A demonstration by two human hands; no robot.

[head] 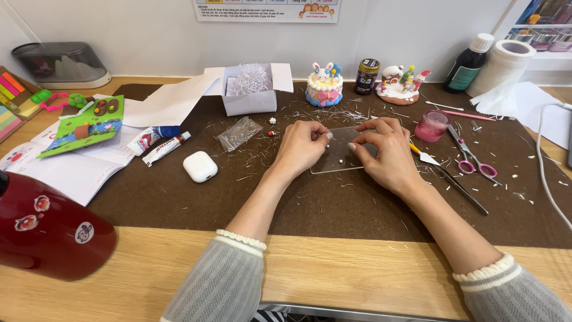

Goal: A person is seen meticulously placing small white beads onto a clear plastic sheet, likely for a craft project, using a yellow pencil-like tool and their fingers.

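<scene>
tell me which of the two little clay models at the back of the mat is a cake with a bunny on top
The round blue-and-white clay cake with a pink bow, beside the open white cardboard box. The other clay model, right of the dark jar, is a snowy scene.

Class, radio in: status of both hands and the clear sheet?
Left hand and right hand both fingering the clear sheet. Sheet flat on brown mat. Scissors nearby, not blocking.

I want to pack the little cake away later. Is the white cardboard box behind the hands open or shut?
Open. The white cardboard box has its flaps spread outward, and white shredded paper shows inside at the top.
</scene>
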